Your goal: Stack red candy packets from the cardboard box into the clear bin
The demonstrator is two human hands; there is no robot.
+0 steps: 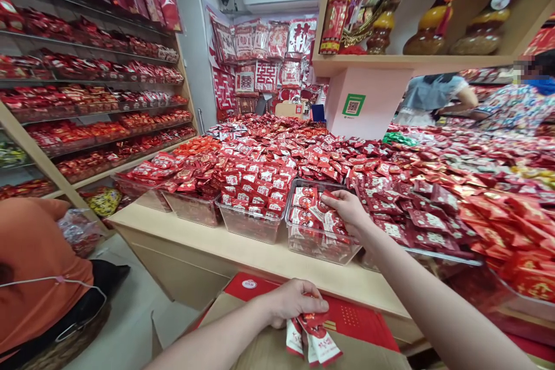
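My left hand (292, 303) is closed around several red-and-white candy packets (318, 344), which hang fanned out below the thumb. Beneath it is a cardboard box (269, 352) with red printed flaps. Farther forward, my right hand (347, 211) reaches over a clear plastic bin (321, 251) on the counter. Its thumb and fingers pinch a small red-and-white packet (328, 201) at the bin's top. More packets of the same look (303, 217) lie inside that bin, partly hidden by my right hand.
Neighbouring clear bins (251, 225) of red packets line the wooden counter's edge (173, 225). Dark red packets (433, 208) pile up on the right. Stocked shelves (99, 110) rise at left. A person in orange (39, 266) is at lower left; other people (433, 95) stand at back right.
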